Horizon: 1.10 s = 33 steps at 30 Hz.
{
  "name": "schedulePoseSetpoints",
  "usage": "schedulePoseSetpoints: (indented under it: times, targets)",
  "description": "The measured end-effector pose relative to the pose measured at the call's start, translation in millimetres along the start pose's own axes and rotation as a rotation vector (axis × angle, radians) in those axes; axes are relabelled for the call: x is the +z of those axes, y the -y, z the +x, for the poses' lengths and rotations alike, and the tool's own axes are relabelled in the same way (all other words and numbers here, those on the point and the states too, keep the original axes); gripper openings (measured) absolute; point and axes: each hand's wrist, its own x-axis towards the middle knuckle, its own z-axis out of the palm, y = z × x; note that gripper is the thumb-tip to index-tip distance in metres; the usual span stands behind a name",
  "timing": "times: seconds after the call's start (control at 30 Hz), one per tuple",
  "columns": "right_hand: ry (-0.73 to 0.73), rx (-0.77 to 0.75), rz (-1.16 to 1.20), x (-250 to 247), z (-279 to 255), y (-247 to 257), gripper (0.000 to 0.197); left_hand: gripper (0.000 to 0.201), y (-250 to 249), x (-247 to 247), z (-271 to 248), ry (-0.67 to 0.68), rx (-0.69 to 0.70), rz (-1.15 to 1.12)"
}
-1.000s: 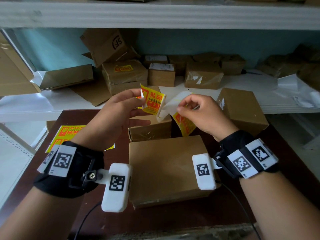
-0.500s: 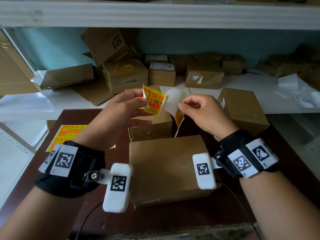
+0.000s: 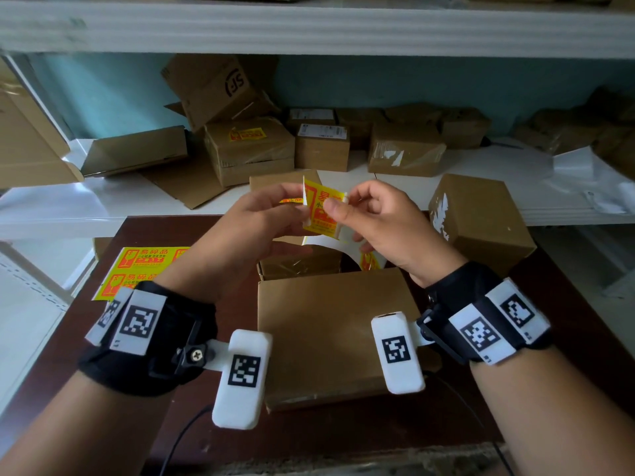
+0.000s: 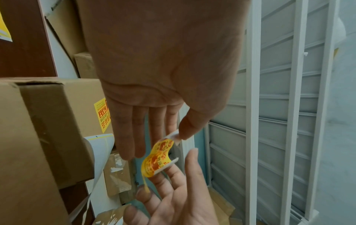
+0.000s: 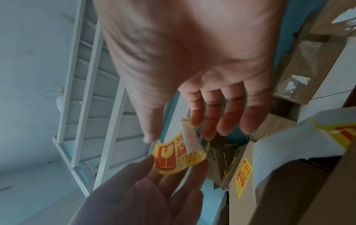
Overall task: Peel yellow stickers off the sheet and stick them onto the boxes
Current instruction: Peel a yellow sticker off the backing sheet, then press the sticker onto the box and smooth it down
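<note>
- Yellow sticker (image 3: 321,209), printed in red, was held upright between both hands above the cardboard boxes in the head view.
- Left hand (image 3: 256,228) pinched the sticker's left edge between thumb and forefinger; its other fingers were extended and relaxed.
- Right hand (image 3: 381,225) pinched the sticker's right edge with thumb and forefinger; its lower fingers also held the curled white backing sheet (image 3: 347,247), which hung below the sticker and still carried a yellow sticker.
- Large box (image 3: 336,324) sat on the dark desk (image 3: 86,338) directly below the hands, with a smaller box (image 3: 299,266) just behind it.
- Second sticker sheet (image 3: 144,266) lay flat on the desk's left side, partly hidden by the left wrist.
- Labelled box (image 3: 249,146) stood on the white shelf (image 3: 103,197) behind the desk.
- Left wrist view: the sticker (image 4: 157,158) was bowed between the hands, its upper corner pinched by the left thumb, the right hand (image 4: 173,197) gripping below.
- Right wrist view: the sticker (image 5: 177,158) showed a red broken-glass symbol, a white strip curling over its face, with the left hand (image 5: 138,197) underneath and the backing sheet (image 5: 289,141) at right.
</note>
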Motion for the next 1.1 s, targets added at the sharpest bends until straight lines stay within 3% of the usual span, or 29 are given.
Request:
schedulePoseSetpoints:
  times: [0.2,0.43,0.6,0.87,1.1]
  targets:
    - [-0.049,0.015,-0.034,1,3,-5,0.022,0.028,0,2,-2,0.031,0.000,0.031]
    - [-0.039,0.040,-0.020,-6,2,-5,0.011,0.027,-1,-2,-2,0.034,-0.011,-0.007]
    - [-0.013,0.054,0.004,-8,2,-3,0.013,0.041,0,-1,-1,-0.003,-0.042,0.007]
    - [0.036,0.074,0.082,-12,1,-3,0.022,0.014,3,-6,4,-0.144,-0.047,0.117]
    - [0.051,0.087,0.100,-16,2,-5,0.021,0.016,5,-13,7,-0.173,-0.084,0.192]
